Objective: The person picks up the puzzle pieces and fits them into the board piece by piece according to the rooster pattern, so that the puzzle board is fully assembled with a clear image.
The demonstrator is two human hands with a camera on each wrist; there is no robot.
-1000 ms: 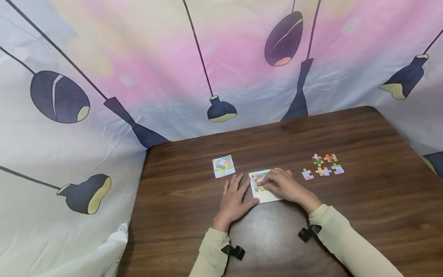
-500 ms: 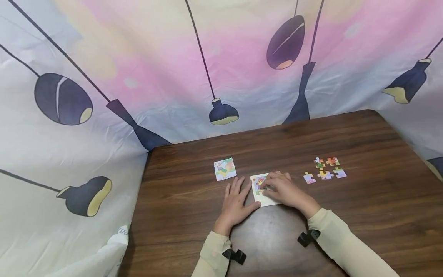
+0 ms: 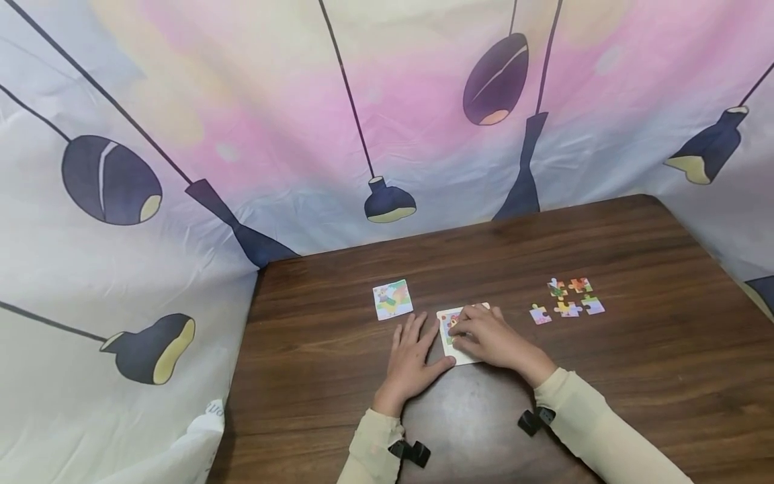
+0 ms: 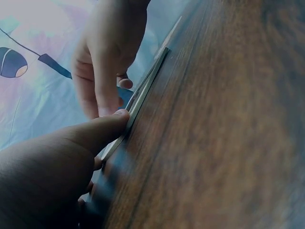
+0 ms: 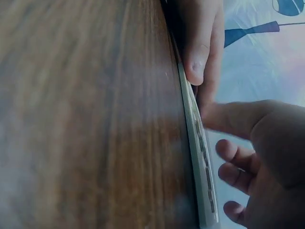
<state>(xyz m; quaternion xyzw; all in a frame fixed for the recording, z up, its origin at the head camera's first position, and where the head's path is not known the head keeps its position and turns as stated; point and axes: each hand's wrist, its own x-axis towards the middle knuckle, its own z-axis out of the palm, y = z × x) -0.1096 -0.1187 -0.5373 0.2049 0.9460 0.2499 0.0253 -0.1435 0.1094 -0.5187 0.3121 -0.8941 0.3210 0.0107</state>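
Observation:
A white-framed jigsaw board (image 3: 462, 358) lies on the table, partly filled with colourful pieces. My left hand (image 3: 411, 366) rests flat at its left side, fingers straight, the thumb on the board's lower left edge. Over the board bends my right hand (image 3: 492, 336), with thumb and index fingertips down on a puzzle piece in the left part of the picture; the hand mostly hides that piece. In the right wrist view the thumb (image 5: 233, 117) meets the board (image 5: 200, 157), and the other fingers curl loosely above it. The left thumb (image 4: 107, 129) presses the board's rim in the left wrist view.
Several loose puzzle pieces (image 3: 567, 309) lie right of the board. A square picture card (image 3: 392, 300) sits beyond the left fingertips. The brown wooden table (image 3: 314, 363) meets a cloth backdrop (image 3: 272, 134) printed with lamps at its back and left.
The right thumb and index fingertips have shifted slightly left over the board's picture. The left hand keeps its place at the board's edge. The head view has tilted a little.

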